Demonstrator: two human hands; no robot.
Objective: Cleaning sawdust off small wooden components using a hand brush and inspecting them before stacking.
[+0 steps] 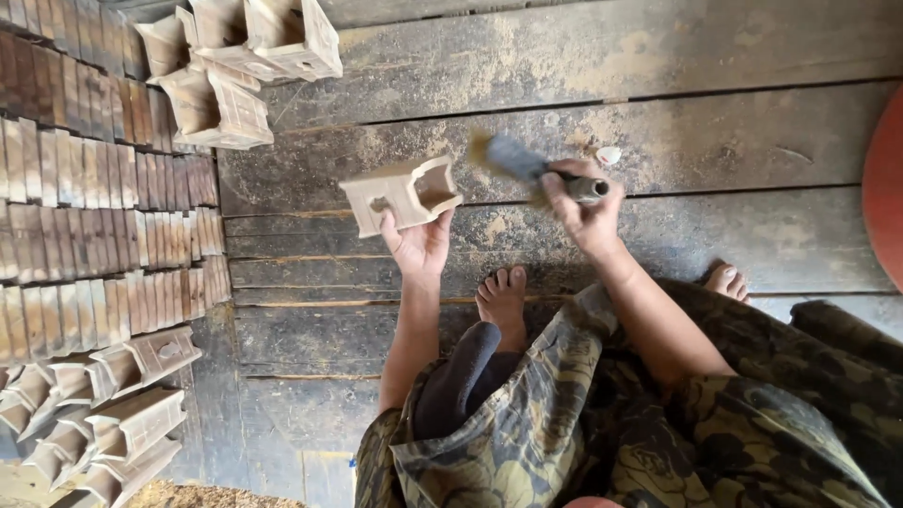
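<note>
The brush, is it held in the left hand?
No, the right hand grips the brush, while the left hand holds up a small clay box.

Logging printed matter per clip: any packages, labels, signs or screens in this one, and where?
None in view: only bare wooden pieces, one in the left hand, a brush in the right hand, rows of wooden slats at left, and a plank floor.
</note>
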